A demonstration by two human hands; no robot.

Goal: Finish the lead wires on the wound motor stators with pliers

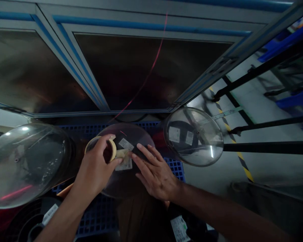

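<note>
A clear left disc and right disc crowd the spot, a panelled cabinet beyond. Over the middle disc, the left hand grips a tape roll; the right hand lies just beside, fingers spread.

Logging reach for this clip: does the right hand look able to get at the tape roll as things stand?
Probably yes: the right hand is close by, and the facing rim of the tape roll looks exposed, though the left hand holds it.

matt papery tape roll, paper label, glossy plastic right-hand disc, smooth reflective panel
</note>
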